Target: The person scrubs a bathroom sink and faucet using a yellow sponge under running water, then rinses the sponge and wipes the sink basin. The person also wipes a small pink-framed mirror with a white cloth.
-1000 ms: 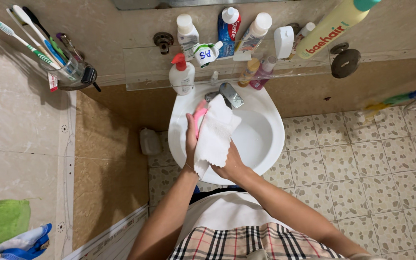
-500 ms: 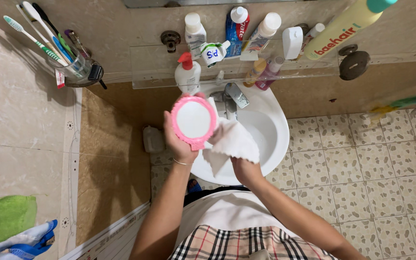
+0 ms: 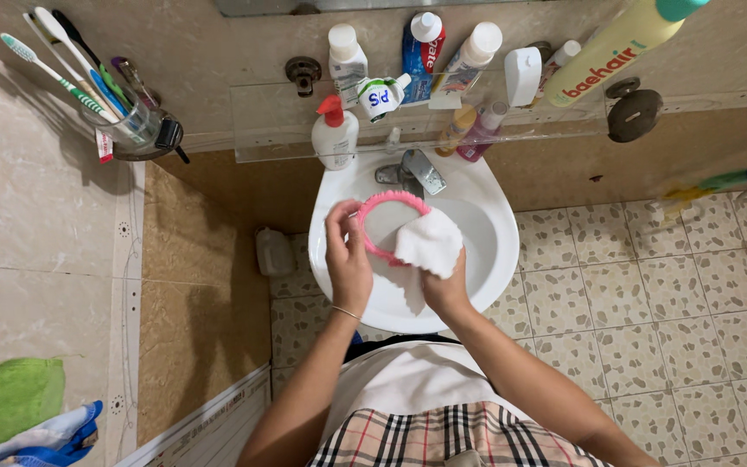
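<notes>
Wiping step: left hand [image 3: 347,259] gripping pink-rimmed round mirror [image 3: 388,227] over white basin [image 3: 486,216]; right hand [image 3: 444,285] clenching white cloth [image 3: 430,242] against glass. Remaining surface probably needing steady pressure.

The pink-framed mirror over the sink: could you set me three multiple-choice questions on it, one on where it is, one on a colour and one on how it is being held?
1. Where is the round mirror?
A. Over the white sink
B. On the glass shelf
C. On the tiled floor

2. What colour is the cloth pressed to it?
A. Green
B. White
C. Blue

3. How is the mirror held?
A. Lying free in the basin
B. Hanging from a hook
C. Gripped at its edge by the left hand while the right hand presses the cloth on its face

Answers: 1 A, the sink bowl shows right under it. 2 B, the cloth is plain white against the pink rim. 3 C, the left fingers wrap the rim and the right hand covers part of the face with the cloth.
</notes>
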